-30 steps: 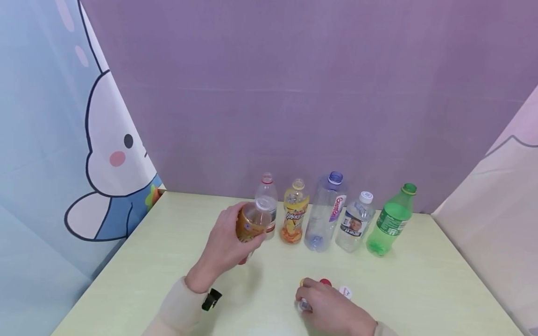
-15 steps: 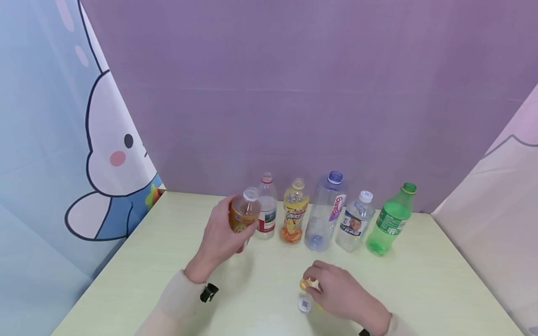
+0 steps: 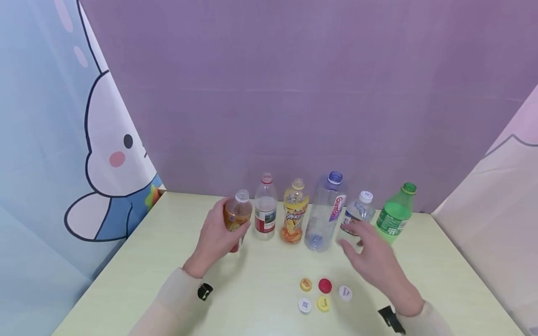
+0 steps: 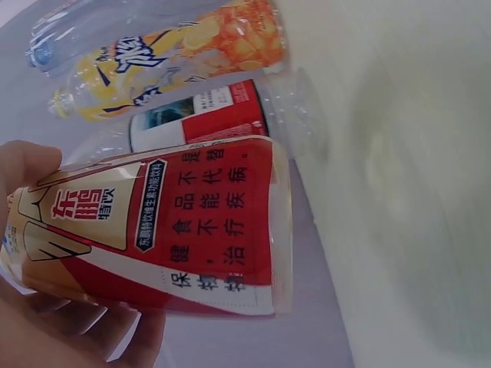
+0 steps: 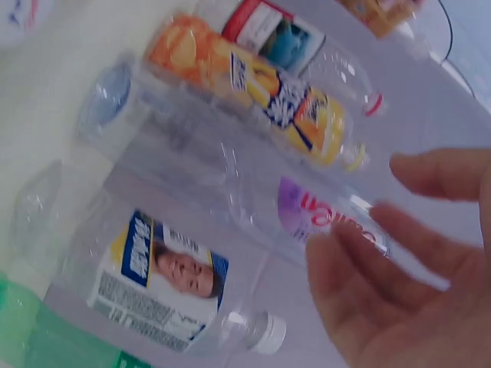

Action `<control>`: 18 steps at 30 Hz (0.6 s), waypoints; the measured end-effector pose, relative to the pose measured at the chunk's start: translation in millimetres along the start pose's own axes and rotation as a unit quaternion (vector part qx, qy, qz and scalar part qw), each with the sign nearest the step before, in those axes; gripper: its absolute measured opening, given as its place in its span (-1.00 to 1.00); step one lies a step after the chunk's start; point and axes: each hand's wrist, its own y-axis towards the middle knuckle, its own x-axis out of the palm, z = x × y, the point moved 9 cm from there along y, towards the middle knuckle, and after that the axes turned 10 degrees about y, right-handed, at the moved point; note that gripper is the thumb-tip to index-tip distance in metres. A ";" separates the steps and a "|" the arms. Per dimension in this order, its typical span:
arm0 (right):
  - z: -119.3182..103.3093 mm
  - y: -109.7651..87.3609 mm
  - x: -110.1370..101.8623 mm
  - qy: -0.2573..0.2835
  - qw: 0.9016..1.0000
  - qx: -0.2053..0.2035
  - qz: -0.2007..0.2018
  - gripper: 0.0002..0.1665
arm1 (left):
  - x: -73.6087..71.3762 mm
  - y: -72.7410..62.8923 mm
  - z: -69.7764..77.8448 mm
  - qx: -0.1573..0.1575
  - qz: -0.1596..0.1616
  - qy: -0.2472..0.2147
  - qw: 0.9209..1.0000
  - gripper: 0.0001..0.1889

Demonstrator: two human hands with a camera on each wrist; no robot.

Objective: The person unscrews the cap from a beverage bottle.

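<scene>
My left hand [image 3: 218,233] grips a gold and red drink bottle [image 3: 237,215], its neck up. In the left wrist view, its red label [image 4: 222,215] faces the camera; whether its base touches the table cannot be told. My right hand [image 3: 378,256] holds nothing, fingers spread and slightly bent. It hovers in front of a clear water bottle [image 3: 364,210] with a white cap, hiding part of it and of the green bottle [image 3: 397,212]. In the right wrist view, the right fingers [image 5: 414,238] are apart from the water bottle's white cap [image 5: 268,333].
Beside the left hand's bottle stand a clear red-labelled bottle [image 3: 265,210], a yellow-labelled bottle [image 3: 294,214] and a tall clear bottle [image 3: 321,219], all uncapped. Loose caps lie in front: orange [image 3: 306,284], red [image 3: 325,285], yellow [image 3: 323,304] and white [image 3: 345,293].
My left hand has moved left with the gold and red bottle, now more upright. My right hand has let go of the orange cap and moved up and right, away from the caps.
</scene>
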 end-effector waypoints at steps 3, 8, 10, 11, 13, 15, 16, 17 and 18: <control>7.6 5.6 -16.5 -0.001 0.998 0.002 0.059 -0.54 | 4.1 2.1 -6.6 -0.016 -0.009 0.002 1.000 -0.17; 27.8 13.9 -30.5 0.027 0.993 0.034 0.112 -0.36 | 12.5 4.0 -16.8 -0.044 -0.029 0.009 0.999 -0.16; 35.0 16.9 -32.6 0.037 0.991 0.045 0.119 -0.28 | 15.4 4.4 -19.6 -0.053 -0.037 0.011 0.998 -0.16; 38.1 18.3 -33.4 0.040 0.990 0.049 0.122 -0.25 | 16.9 4.8 -20.5 -0.055 -0.041 0.011 0.998 -0.15; 44.1 21.2 -34.2 0.046 0.990 0.057 0.124 -0.18 | 19.5 5.6 -21.8 -0.059 -0.047 0.012 0.997 -0.14; 51.0 23.9 -33.8 0.054 0.988 0.072 0.122 -0.11 | 22.2 6.7 -23.1 -0.064 -0.055 0.008 0.996 -0.12; 54.7 24.9 -32.8 0.058 0.988 0.082 0.119 -0.08 | 23.5 7.5 -23.8 -0.066 -0.058 0.006 0.996 -0.12; 58.6 25.7 -31.3 0.063 0.987 0.092 0.114 -0.04 | 24.9 8.2 -25.0 -0.070 -0.061 0.004 0.996 -0.12; 62.5 26.4 -29.6 0.069 0.986 0.102 0.109 -0.01 | 26.3 8.7 -26.5 -0.074 -0.064 0.001 0.995 -0.12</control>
